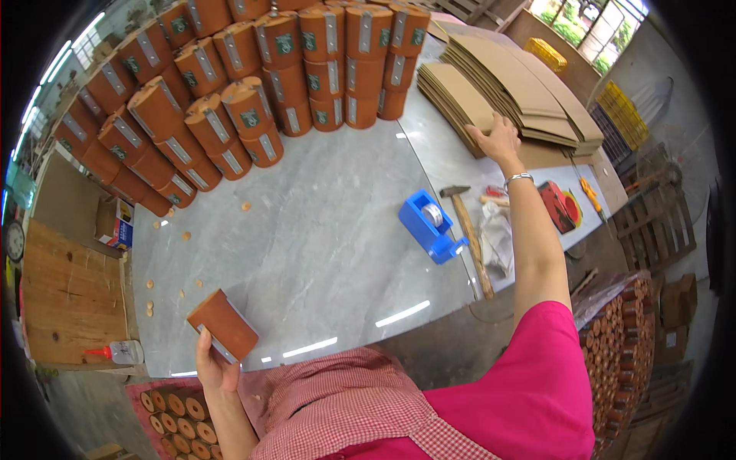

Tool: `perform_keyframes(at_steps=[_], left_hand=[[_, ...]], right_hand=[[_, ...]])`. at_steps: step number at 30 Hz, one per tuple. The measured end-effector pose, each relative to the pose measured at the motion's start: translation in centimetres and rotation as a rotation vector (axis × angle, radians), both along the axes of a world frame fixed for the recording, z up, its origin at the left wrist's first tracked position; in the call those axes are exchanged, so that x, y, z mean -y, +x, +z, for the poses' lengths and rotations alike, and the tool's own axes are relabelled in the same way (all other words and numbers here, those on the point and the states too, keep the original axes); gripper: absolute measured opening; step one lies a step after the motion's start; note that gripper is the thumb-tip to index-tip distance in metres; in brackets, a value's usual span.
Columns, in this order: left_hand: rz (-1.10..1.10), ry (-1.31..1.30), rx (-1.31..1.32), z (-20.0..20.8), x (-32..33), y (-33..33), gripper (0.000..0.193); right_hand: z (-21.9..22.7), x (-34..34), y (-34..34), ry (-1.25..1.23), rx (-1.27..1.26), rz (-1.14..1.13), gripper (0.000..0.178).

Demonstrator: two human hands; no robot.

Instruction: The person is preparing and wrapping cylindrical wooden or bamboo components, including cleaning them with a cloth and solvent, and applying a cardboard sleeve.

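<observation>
My left hand [215, 366] is closed around a reddish-brown cylinder [223, 322], held tilted above the table's front left edge. A pale metal strip runs along the cylinder's side. To the far right, my right hand [498, 140] reaches onto a stack of flat cardboard pieces [454, 98]. Thumb and fingers are spread there, touching the near end of the stack; whether they pinch a piece cannot be made out. A metal bracelet [519, 179] circles the right wrist.
Stacked brown cylinders [322, 69] line the table's back and left. A blue tape dispenser [426, 226], hammer [469, 238], white cloth [497, 236] and red tool [558, 205] lie toward the right. Small round wooden discs [246, 206] are scattered at left, beside a red-tipped bottle [123, 352].
</observation>
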State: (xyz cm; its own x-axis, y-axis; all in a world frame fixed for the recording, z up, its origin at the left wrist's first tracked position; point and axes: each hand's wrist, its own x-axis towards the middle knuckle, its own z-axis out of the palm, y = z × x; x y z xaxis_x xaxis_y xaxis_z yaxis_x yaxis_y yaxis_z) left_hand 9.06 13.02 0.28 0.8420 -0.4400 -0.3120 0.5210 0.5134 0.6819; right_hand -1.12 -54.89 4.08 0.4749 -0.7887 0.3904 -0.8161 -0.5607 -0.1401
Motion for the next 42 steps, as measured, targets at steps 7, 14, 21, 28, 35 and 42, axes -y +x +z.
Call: perform_keyframes(at_steps=[7,14,21,28,35,42], left_hand=[[0.060,-0.078,-0.029,-0.5,-0.8,-1.4,0.052],[0.063,-0.082,-0.043,-0.6,-0.4,-0.6,0.047],[0.020,-0.188,-0.094,-1.9,-1.3,-0.7,0.050],[-0.045,-0.298,-0.043,-1.0,-3.3,-2.1,0.049],[0.085,-0.257,-0.052,-0.7,-5.6,-3.7,0.057],[0.128,-0.302,-0.067,-1.6,-7.4,-4.8,0.059]], right_hand=[[2.4,3.4,0.9,0.288,-0.087,-0.136,0.092],[3.4,2.7,-1.7,-0.042,0.338,0.053,0.071],[4.2,-23.4,-11.3,-0.138,0.535,0.473,0.056],[-2.0,-43.6,-9.3,0.268,0.271,0.719,0.064],[-3.9,-45.5,-9.0,0.322,-0.050,0.899,0.087],[-2.9,-47.0,-5.2,0.226,-0.212,1.022,0.088]])
